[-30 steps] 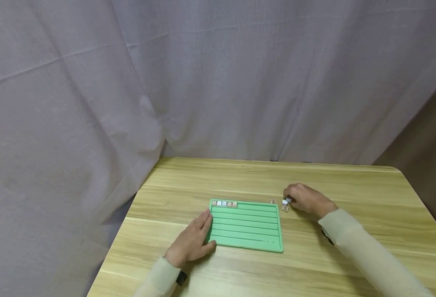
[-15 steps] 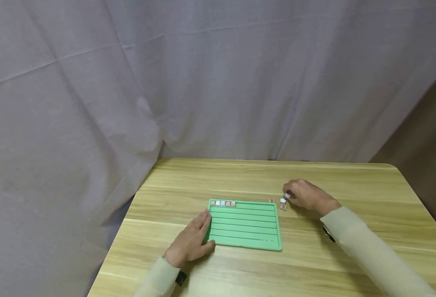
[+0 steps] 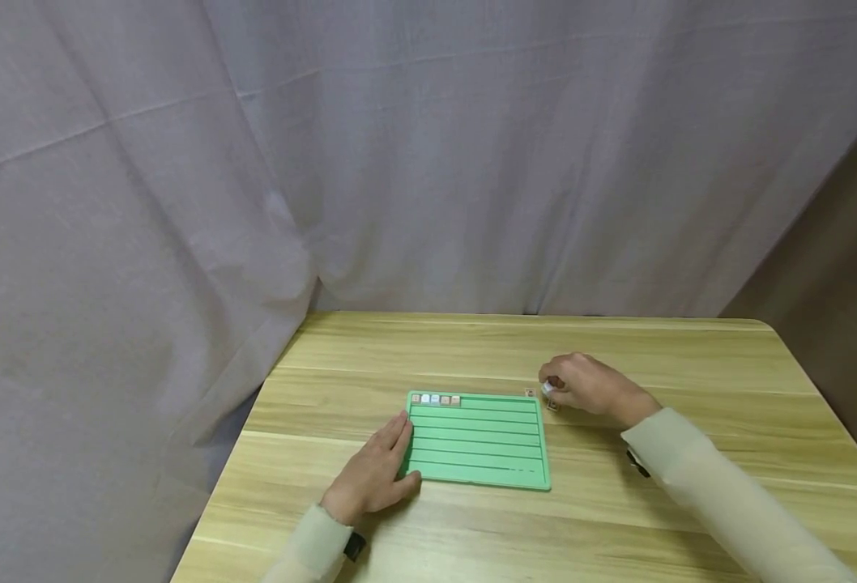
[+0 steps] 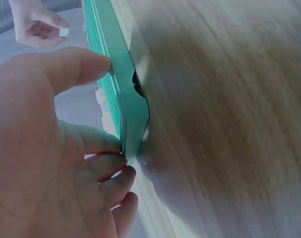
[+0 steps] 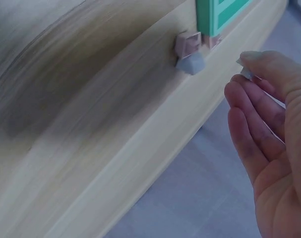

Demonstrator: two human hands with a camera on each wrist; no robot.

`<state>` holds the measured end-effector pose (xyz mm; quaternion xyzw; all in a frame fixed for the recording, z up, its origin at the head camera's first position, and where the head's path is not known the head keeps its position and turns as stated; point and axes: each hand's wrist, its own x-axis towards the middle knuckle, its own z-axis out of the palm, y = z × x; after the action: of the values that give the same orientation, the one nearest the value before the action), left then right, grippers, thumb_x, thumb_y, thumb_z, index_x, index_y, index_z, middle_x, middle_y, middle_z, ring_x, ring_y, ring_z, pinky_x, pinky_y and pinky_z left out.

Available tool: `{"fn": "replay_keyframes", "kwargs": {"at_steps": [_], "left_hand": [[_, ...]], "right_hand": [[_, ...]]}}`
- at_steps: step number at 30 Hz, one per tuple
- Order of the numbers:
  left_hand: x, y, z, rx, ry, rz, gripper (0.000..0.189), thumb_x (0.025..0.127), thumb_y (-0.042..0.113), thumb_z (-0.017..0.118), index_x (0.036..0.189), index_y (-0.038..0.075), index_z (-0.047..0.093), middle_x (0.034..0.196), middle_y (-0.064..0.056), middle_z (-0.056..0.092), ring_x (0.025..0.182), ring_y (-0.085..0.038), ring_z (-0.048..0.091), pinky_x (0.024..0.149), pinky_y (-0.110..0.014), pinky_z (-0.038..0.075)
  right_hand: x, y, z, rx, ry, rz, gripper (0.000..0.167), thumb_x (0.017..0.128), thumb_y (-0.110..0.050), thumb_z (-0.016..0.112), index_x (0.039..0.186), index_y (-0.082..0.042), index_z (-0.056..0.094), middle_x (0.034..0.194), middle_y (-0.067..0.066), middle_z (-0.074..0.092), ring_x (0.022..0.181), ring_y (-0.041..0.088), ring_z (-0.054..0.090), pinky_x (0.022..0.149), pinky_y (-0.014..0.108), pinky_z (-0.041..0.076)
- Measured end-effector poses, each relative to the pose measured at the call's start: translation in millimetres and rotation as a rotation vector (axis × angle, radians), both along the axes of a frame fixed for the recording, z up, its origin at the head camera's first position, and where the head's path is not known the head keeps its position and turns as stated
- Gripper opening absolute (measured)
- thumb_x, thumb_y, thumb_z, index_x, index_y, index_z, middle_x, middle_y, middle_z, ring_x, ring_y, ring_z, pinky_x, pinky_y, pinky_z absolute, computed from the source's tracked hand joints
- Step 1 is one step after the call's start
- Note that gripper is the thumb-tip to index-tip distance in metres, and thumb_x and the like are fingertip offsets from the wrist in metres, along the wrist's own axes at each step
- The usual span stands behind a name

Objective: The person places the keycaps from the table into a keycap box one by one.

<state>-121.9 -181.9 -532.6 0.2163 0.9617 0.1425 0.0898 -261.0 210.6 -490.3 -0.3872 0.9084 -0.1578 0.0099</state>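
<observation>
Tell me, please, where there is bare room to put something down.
The table is bare in front of the green tray, between the sleeves, and behind it, up to the curtain. Crowded: the tray's far right corner, where the right hand pinches a white tile near loose tiles, and its left edge, by the left hand.

Left hand (image 3: pixel 372 473) outstretched, right hand (image 3: pixel 587 385) seemingly mid-pinch

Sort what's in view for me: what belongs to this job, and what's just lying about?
Seems part of the job:
green board, touched by the left hand
five small blocks in its far row
white block, pinched by the right hand
loose blocks beside the board

Apparently just surroundings:
wooden table
curtain
black wristbands
</observation>
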Motion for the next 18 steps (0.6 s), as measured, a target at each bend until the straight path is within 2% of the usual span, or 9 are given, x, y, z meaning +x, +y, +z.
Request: {"fn": "replay_keyframes", "kwargs": {"at_steps": [9,18], "left_hand": [[-0.6,0.6,-0.5,-0.008,0.003,-0.007,0.083,0.102,0.040,0.058,0.162,-0.009,0.028,0.174,-0.024,0.024,0.161,-0.038,0.029,0.131,-0.052,0.032],[-0.9,-1.0,-4.1,-0.016,-0.003,-0.008,0.084,0.103,0.042,0.057,0.163,-0.008,0.027,0.175,-0.023,0.022,0.162,-0.037,0.027,0.131,-0.052,0.032]], "right_hand": [[4.4,-20.4,-2.3,-0.042,0.000,0.021,0.015,0.090,-0.003,0.079,0.088,-0.015,0.070,0.084,-0.004,0.065,0.077,0.009,0.058,0.064,0.019,0.050],[7.0,-37.4,-7.4,-0.074,0.012,0.094,0.016,0.091,-0.005,0.076,0.083,-0.015,0.068,0.080,-0.003,0.064,0.073,0.005,0.052,0.062,0.019,0.047]]}}
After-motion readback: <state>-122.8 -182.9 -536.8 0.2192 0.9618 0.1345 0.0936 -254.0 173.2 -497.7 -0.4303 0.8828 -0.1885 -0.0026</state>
